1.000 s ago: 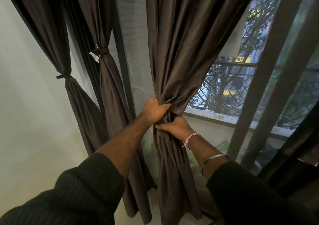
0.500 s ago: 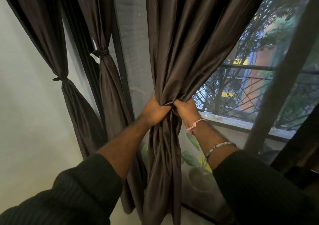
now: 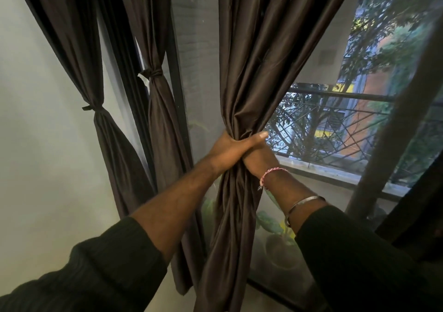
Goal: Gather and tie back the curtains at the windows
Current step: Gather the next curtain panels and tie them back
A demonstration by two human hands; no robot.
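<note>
Satin-sheened dark brown curtain point(image 3: 259, 77) hangs at centre against the window point(image 3: 335, 124), its soft pleats squeezed into a narrow waist. Left hand point(image 3: 230, 147) wraps that waist from the left, thumb lying straight across the front. Right hand point(image 3: 260, 159) curls round the same bunch from the right, just under the thumb, the two touching. At far left, two matching curtains point(image 3: 158, 110) are already cinched with knotted fabric ties point(image 3: 153, 73) into hourglass shapes.
</note>
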